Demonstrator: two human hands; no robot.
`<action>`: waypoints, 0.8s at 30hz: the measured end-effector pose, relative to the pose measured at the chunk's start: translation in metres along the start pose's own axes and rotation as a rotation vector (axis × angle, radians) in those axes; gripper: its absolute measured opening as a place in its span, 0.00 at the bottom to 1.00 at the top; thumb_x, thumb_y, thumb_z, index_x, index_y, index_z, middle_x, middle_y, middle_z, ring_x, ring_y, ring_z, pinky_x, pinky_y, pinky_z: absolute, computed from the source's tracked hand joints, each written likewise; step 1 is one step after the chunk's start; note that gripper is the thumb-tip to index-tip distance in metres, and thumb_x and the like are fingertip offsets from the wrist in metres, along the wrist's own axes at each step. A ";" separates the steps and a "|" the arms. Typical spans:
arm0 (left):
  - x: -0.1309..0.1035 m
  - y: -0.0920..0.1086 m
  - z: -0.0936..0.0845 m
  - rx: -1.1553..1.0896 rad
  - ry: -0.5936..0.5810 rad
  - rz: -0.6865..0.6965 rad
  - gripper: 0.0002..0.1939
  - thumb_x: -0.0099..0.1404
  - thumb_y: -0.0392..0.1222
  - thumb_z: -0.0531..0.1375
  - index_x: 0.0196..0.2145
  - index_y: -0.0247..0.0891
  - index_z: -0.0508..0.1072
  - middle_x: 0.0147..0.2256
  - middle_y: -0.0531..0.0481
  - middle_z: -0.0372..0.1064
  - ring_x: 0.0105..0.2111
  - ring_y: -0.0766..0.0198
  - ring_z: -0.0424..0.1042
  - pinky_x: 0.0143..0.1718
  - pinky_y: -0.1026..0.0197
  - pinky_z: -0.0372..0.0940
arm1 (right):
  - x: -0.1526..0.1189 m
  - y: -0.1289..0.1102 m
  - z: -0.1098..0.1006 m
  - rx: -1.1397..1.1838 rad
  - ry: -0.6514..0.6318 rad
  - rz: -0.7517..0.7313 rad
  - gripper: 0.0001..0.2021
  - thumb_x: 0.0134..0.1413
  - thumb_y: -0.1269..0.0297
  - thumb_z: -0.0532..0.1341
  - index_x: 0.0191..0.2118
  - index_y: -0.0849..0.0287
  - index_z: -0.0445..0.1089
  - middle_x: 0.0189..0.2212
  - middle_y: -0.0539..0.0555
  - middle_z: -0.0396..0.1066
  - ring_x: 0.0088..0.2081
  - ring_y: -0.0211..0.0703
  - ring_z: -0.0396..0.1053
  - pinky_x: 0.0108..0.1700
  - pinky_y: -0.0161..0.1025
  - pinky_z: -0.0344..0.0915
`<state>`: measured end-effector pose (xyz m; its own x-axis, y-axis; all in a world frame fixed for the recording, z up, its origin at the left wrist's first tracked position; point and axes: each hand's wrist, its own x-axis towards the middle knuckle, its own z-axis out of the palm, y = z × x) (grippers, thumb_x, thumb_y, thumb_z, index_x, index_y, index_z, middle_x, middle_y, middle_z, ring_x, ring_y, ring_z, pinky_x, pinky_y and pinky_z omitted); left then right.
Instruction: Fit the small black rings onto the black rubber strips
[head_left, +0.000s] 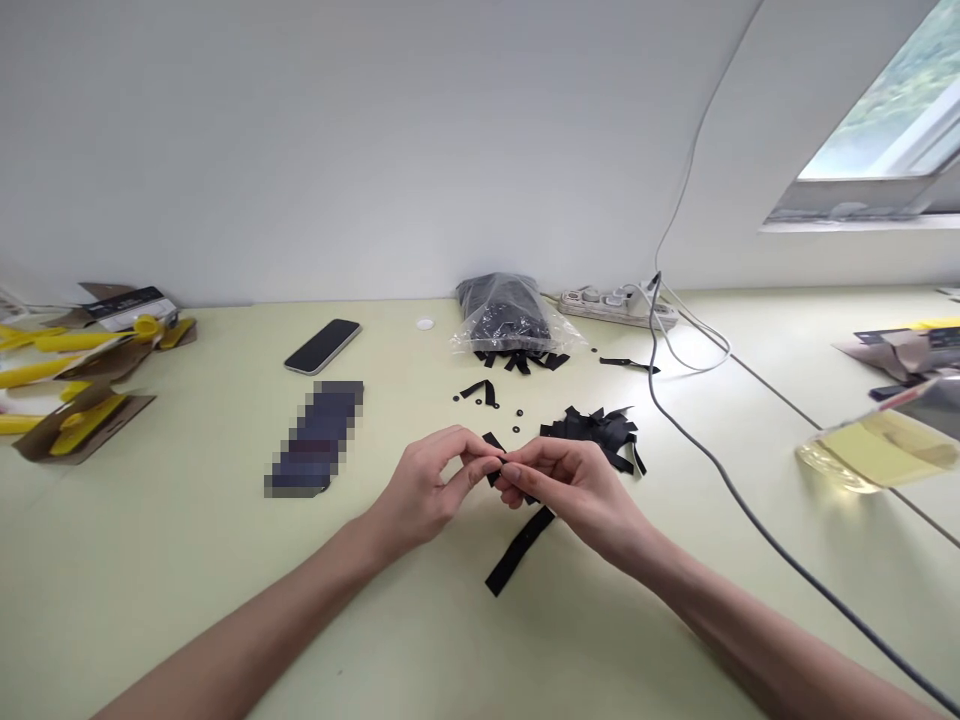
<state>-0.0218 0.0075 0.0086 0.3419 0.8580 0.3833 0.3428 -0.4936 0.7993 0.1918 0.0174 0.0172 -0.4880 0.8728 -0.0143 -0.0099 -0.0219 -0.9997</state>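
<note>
My left hand [442, 480] and my right hand [566, 480] meet at the fingertips over the middle of the table, both pinching a small black strip [492, 440]. Its upper end sticks out above the fingers, and the rest is partly hidden by them. A longer black strip [514, 560] extends down and to the left from under my right hand. Just behind my right hand lies a pile of black strips [600, 430]. Several small black discs [519, 413] and a folded black strip [487, 390] are on the table beyond my fingers.
A clear plastic bag [510, 315] of black pieces stands by the wall, beside a power strip [619, 305]. A phone [324, 346] and a pixelated dark item [319, 440] lie left. Cables [720, 465] cross the right side, near a clear yellowish container [877, 450]. Yellow items [90, 425] are far left.
</note>
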 end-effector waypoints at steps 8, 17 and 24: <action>0.002 -0.012 0.003 0.042 0.026 -0.004 0.07 0.74 0.43 0.61 0.42 0.41 0.79 0.40 0.50 0.79 0.40 0.64 0.76 0.42 0.63 0.69 | 0.004 0.012 0.002 -0.105 0.064 -0.087 0.13 0.60 0.54 0.68 0.40 0.60 0.79 0.33 0.56 0.78 0.35 0.42 0.74 0.37 0.39 0.70; -0.002 -0.021 0.002 0.144 0.002 0.107 0.14 0.76 0.38 0.57 0.55 0.42 0.77 0.45 0.46 0.77 0.45 0.62 0.75 0.48 0.60 0.70 | 0.011 0.018 -0.014 -0.350 0.160 -0.189 0.13 0.65 0.53 0.63 0.37 0.58 0.75 0.29 0.53 0.74 0.30 0.41 0.69 0.33 0.39 0.65; -0.007 -0.013 0.000 0.335 -0.219 0.130 0.12 0.75 0.40 0.58 0.53 0.42 0.77 0.44 0.45 0.74 0.45 0.59 0.72 0.48 0.56 0.69 | 0.015 0.017 -0.019 -0.316 0.420 -0.138 0.14 0.64 0.52 0.63 0.36 0.59 0.72 0.29 0.53 0.71 0.29 0.40 0.65 0.29 0.37 0.61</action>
<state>-0.0286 0.0078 -0.0044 0.5665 0.7530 0.3347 0.5379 -0.6456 0.5421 0.2006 0.0390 0.0001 -0.1090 0.9783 0.1759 0.2450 0.1980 -0.9491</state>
